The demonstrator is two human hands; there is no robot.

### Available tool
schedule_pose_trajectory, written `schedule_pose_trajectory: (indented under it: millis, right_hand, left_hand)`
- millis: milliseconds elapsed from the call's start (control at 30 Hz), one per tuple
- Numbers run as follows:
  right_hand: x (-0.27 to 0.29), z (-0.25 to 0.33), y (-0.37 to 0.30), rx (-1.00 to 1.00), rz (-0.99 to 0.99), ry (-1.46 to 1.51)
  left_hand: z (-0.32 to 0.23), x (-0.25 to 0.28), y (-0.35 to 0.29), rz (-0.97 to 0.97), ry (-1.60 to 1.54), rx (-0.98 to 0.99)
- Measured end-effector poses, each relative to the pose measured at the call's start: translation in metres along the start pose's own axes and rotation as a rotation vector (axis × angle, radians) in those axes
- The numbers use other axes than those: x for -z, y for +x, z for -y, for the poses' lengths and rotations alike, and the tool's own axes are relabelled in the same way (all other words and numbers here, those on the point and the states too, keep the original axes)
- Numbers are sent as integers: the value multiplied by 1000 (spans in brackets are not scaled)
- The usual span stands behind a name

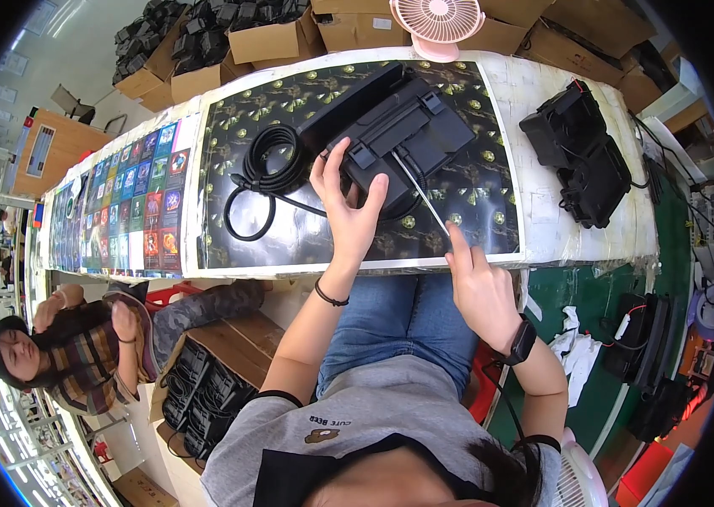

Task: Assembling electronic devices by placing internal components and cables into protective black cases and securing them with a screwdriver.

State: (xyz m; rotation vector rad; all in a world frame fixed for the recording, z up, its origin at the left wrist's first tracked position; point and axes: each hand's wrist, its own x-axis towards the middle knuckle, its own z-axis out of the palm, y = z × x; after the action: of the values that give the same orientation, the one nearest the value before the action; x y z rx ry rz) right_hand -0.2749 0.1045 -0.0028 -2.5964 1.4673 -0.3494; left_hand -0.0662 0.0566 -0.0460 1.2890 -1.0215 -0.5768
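A black plastic case (450, 127) with latches lies on the dark patterned mat, its long lid part (353, 106) folded out to the far left. My left hand (350, 211) grips the near left corner of the case, thumb and index finger spread along its edge. In my right hand (479, 291), near the table's front edge, is a thin pale metal rod (425, 198), its far end against the near side of the case. The fingers hide the rod's near end. A coiled black cable (277, 165) lies left of the case.
A second black case (581, 152) stands open on the right of the table. Behind are a pink fan (437, 25) and cardboard boxes (277, 42) of black parts. Another person (87, 346) sits at the left, by a box of black units (205, 393).
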Motion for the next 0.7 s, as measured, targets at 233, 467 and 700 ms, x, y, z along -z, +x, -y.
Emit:
schedule_pose_trajectory:
  millis: [233,467,700]
  right_hand:
    - [-8,-13,3,58,-88,384]
    - [1,-12,11,-318,451,1478]
    - [9,-23,16,-470,731,2029]
  left_hand:
    - [-2,4,2,19,-20,-27]
    - [10,13,4,33,-121,-3]
    - [39,25,4,30,-360,0]
